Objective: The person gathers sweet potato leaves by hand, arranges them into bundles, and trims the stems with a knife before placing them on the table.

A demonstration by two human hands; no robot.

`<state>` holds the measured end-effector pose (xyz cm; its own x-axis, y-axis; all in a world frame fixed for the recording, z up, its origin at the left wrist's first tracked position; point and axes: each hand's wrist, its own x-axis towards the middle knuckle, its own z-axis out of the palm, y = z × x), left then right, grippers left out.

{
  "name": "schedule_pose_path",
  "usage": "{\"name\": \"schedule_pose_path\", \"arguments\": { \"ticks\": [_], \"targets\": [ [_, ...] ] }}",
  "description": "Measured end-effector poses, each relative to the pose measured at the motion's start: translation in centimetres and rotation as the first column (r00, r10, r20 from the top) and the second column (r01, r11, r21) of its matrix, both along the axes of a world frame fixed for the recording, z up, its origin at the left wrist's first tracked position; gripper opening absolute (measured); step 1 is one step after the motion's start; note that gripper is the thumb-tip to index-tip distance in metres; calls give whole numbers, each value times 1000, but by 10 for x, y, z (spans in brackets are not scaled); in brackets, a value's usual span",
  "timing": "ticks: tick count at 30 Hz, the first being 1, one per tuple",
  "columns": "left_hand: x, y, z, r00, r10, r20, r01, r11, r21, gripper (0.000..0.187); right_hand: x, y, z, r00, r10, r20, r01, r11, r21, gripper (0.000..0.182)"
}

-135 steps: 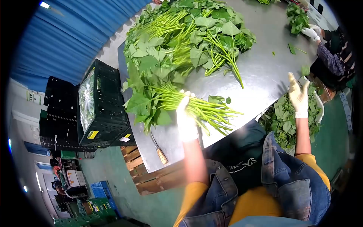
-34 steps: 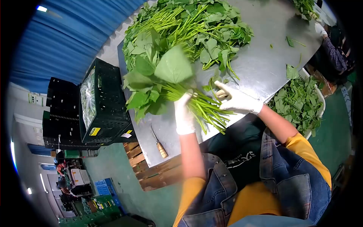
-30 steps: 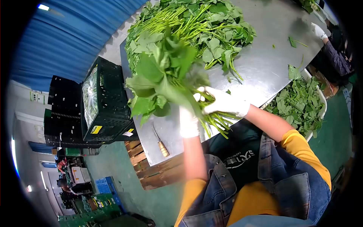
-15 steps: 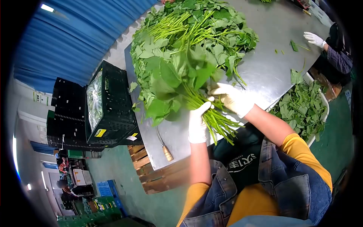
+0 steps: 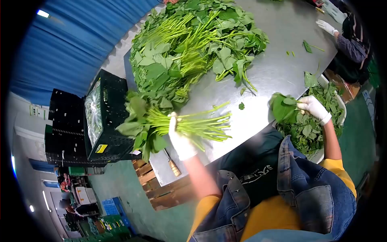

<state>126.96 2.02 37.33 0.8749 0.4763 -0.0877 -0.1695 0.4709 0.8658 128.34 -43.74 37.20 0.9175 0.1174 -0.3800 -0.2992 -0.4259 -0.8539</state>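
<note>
In the head view my left hand (image 5: 180, 139), in a white glove, is closed around a bunch of leafy green stems (image 5: 209, 123). The bunch lies sideways low over the metal table (image 5: 278, 60), leaves to the left and stem ends to the right. My right hand (image 5: 313, 109), gloved too, pinches a few loose leaves (image 5: 284, 109) above the white basket (image 5: 344, 111) of leaves at the table's right edge. Beyond the bunch spreads a large pile of the same greens (image 5: 157, 72). A wooden-handled tool (image 5: 174, 167) with a thin metal blade rests near the table's front-left corner.
Dark crates (image 5: 109, 117), one holding bagged greens, stand left of the table. A wooden pallet (image 5: 151, 187) shows beneath it. At the far right is another person's gloved hand (image 5: 326, 27). Small leaf scraps (image 5: 241, 106) lie on the tabletop.
My hands have moved apart. The left has carried the bunch left and lower, turning it more sideways. The right has left the bunch and moved right to the basket with some leaves.
</note>
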Motion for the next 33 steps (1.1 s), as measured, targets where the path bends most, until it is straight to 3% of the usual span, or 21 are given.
{"name": "schedule_pose_path", "arguments": {
  "ticks": [1, 2, 3, 5, 7, 9, 11, 13, 15, 16, 17, 19, 21, 22, 23, 24, 25, 27, 28, 31, 33],
  "targets": [
    [0, 8, 2, 1000, 13, -6, -14, 992, -127, 29, -4, -33, -40, 980, 34, 195, 22, 961, -275, 17],
    [8, 21, -11, 995, 96, 11, -87, 944, -319, 29, -10, -52, -52, 891, 318, 325, 36, 662, -749, 31],
    [10, 28, -16, 997, 60, 46, -39, 931, -364, 29, -9, -44, -49, 950, 293, 112, 38, 247, -968, 48],
    [9, 13, -5, 999, 19, 51, 3, 918, -396, 29, 9, -21, -45, 936, 232, 263, 135, 452, -882, 58],
    [7, -13, 15, 998, 25, 57, 0, 918, -397, 29, 36, 18, -45, 878, 179, 443, 89, 850, -519, 60],
    [6, -26, 20, 997, 32, 65, -4, 919, -395, 30, 70, 69, -66, 832, -20, 555, 66, 996, -64, 54],
    [2, -29, 21, 994, -33, 107, 78, 889, -452, 32, 101, 122, -67, 883, -120, 453, 125, 992, 20, 41],
    [-6, -24, 20, 990, -56, 133, 110, 890, -443, 39, 135, 144, -62, 998, 41, 52, -54, 961, 272, 34],
    [-13, -14, 16, 975, -89, 203, 168, 892, -420, 46, 133, 166, -52, 958, 67, 278, -205, 838, 506, 23],
    [-17, -16, 18, 977, -63, 204, 134, 926, -354, 53, 120, 179, -15, 994, 22, 107, -84, 779, 621, 23],
    [-18, -14, 19, 977, -58, 204, 129, 928, -351, 53, 104, 186, 7, 899, 85, 430, -312, 813, 492, 25],
    [-21, -11, 19, 940, -132, 313, 235, 918, -320, 43, 80, 200, 21, 938, 150, 312, -313, 754, 578, 23],
    [-20, -2, 3, 932, -133, 337, 256, 899, -354, 52, 78, 219, -16, 906, 296, 303, -423, 659, 622, 23],
    [-18, -4, 0, 974, -91, 210, 151, 944, -292, 51, 71, 224, -16, 796, 285, 534, -508, 793, 336, 24],
    [-19, -5, -1, 996, -34, 84, 51, 975, -214, 51, 64, 222, -14, 837, 322, 443, -485, 811, 327, 25],
    [-25, -6, 3, 985, -50, -163, 5, 965, -264, 53, 56, 223, -7, 876, 268, 402, -439, 790, 429, 24],
    [-25, -11, 7, 986, -42, -160, -2, 965, -262, 53, 52, 225, -4, 910, 217, 355, -385, 760, 524, 24],
    [-22, -23, 13, 1000, 22, 7, -21, 989, -146, 55, 47, 226, -1, 939, 225, 259, -333, 782, 526, 24],
    [-22, -20, 5, 999, 21, 27, -14, 970, -241, 52, 45, 226, -1, 963, 218, 160, -270, 808, 524, 24],
    [-20, -13, -5, 999, 48, 15, -43, 973, -226, 52, 46, 226, 0, 972, 236, 8, -177, 707, 685, 25],
    [-20, -10, -10, 998, 64, 26, -56, 968, -245, 49, 45, 232, 5, 968, 252, -15, -170, 696, 697, 26]
  ]
}}
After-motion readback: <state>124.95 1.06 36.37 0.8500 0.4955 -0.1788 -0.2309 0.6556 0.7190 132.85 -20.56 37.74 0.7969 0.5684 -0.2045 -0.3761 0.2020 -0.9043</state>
